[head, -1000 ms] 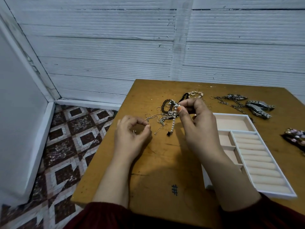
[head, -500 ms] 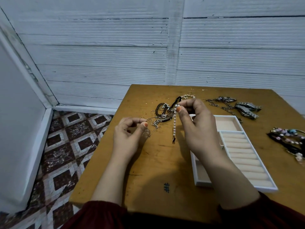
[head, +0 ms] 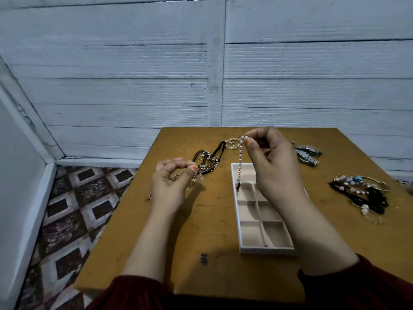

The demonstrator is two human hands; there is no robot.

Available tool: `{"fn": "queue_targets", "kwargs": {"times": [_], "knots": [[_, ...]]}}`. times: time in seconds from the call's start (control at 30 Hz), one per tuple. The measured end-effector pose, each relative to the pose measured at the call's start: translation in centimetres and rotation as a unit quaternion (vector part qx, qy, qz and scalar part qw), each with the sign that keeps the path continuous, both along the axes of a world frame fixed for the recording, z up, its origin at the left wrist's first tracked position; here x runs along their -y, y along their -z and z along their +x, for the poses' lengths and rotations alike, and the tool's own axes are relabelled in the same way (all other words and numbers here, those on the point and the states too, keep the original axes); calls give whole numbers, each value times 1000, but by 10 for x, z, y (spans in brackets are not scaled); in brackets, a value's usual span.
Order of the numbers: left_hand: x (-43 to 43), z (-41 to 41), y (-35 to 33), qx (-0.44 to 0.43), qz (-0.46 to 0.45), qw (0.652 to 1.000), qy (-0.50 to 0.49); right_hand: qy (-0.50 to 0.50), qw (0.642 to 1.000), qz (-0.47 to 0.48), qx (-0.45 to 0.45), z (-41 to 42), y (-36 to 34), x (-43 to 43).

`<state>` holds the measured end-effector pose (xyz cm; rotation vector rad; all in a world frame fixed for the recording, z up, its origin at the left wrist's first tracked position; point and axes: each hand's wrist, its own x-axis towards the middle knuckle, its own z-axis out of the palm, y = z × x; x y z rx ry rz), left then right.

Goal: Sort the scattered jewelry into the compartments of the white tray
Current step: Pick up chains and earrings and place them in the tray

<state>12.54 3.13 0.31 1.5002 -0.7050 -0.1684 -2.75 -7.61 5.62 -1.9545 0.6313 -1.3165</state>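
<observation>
The right hand (head: 274, 166), raised at 12 o'clock of the white tray (head: 266, 250), pinches a pearl strand (head: 240, 162) by its top; the round beads hang straight over the beige-lined far compartment. At 9 o'clock, the left hand (head: 169, 186) pinches a thin gold chain (head: 189, 186).

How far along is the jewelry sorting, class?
Nothing looks sorted: visible compartments of the white tray are empty. The right hand dangles a pearl strand over it; the left hand pinches a thin chain. Left: the dark tangle, watches and beaded pile on the table.
</observation>
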Motion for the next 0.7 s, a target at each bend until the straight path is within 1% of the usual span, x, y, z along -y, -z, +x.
{"fn": "queue_targets", "kwargs": {"times": [0.23,0.47,0.7], "knots": [[15,-15,-11,5,-27,999,19,10,1000,-10,-3,-16,-5,8],[37,-36,-16,14,-50,998,45,21,999,-27,16,-35,-8,16],[50,-51,-10,-30,-63,996,48,24,999,-29,17,-43,-10,16]]}}
